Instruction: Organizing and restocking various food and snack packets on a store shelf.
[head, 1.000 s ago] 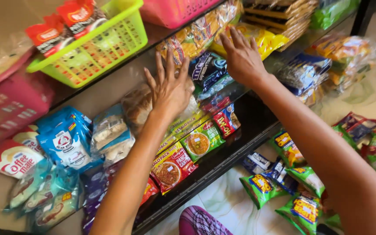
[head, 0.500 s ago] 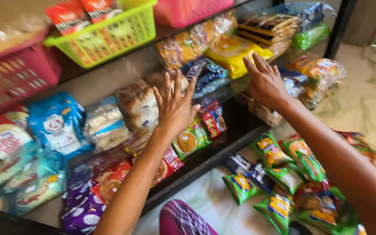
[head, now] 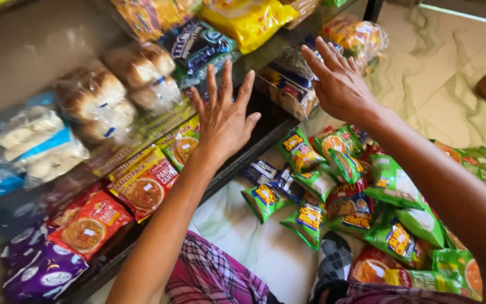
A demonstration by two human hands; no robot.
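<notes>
My left hand (head: pixel 224 119) hovers with fingers spread in front of the shelf's glass edge, over green noodle packs (head: pixel 179 144) on the lower shelf; it holds nothing. My right hand (head: pixel 340 84), also spread and empty, floats above the shelf's right end, near clear-wrapped packs (head: pixel 288 90). Beneath it on the floor lies a pile of green snack bags (head: pixel 347 191). Dark blue candy bags (head: pixel 198 45) and a yellow bag (head: pixel 248 19) sit on the glass shelf beyond both hands.
Bagged bread rolls (head: pixel 113 90) rest on the glass shelf (head: pixel 40 39) at left. Red noodle packs (head: pixel 88 225) and purple packs (head: pixel 37 270) fill the lower shelf. Pale marbled floor (head: pixel 440 73) spreads to the right. My plaid-clad knees (head: pixel 215 276) are at the bottom.
Both hands have drawn back off the packs on the glass shelf and now hover with fingers spread. The view has tilted down and right, dropping the baskets from sight and showing more floor.
</notes>
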